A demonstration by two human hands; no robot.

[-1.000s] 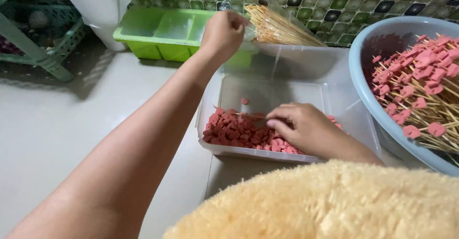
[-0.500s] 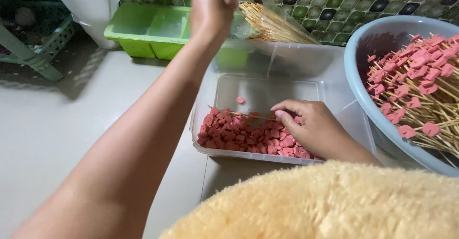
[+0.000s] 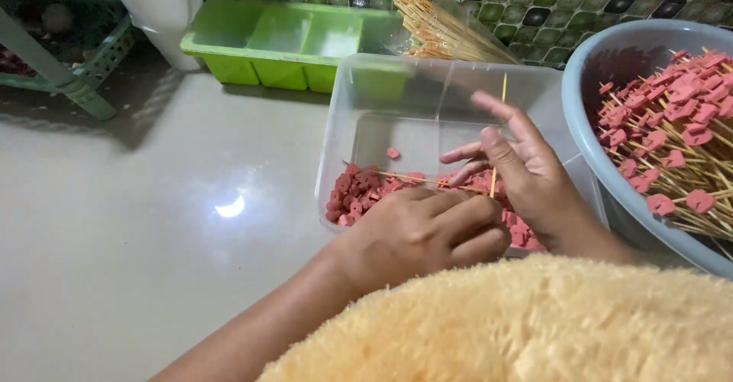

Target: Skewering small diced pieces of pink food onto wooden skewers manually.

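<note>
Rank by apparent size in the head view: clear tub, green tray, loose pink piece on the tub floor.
1. clear tub
2. green tray, though it sits farther from the camera, so this ranking is unsure
3. loose pink piece, clearly smallest

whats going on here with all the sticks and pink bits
A person sits over a clear plastic tub with small pink pieces heaped in its near end. The left hand rests closed over the pieces, with a thin wooden skewer lying at its fingertips. The right hand pinches another skewer upright. A blue basin to the right holds many loaded skewers, and a bundle of bare sticks lies behind the tub.
</note>
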